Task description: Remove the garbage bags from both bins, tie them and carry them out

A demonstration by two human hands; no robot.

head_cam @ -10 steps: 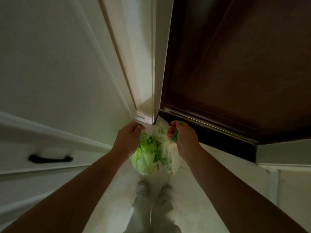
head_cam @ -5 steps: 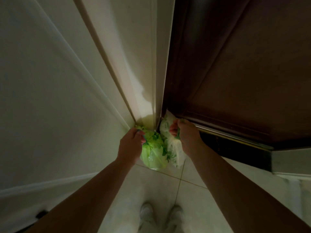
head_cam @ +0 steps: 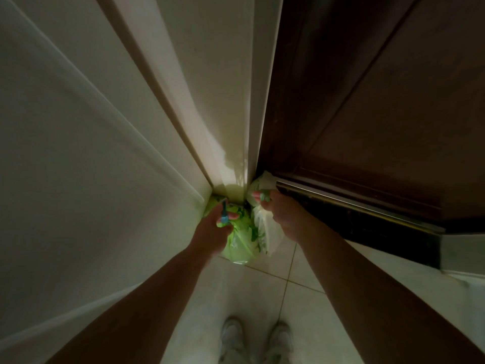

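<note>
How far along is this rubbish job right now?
Done: both bags are out of their bins. In hand: the left hand grips the green bag, the right hand the pale bag, by their bunched tops, low beside the brown door. Whether they are knotted is unclear. Left: carrying them out.

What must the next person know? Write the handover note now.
Left hand grips the green bag; right hand grips the white bag.
Both bags hang low in the corner beside the dark door.
Done: both bags are out of the bins; no bin is in view. Knots cannot be seen.
To do: check the ties, then carry both out.
</note>
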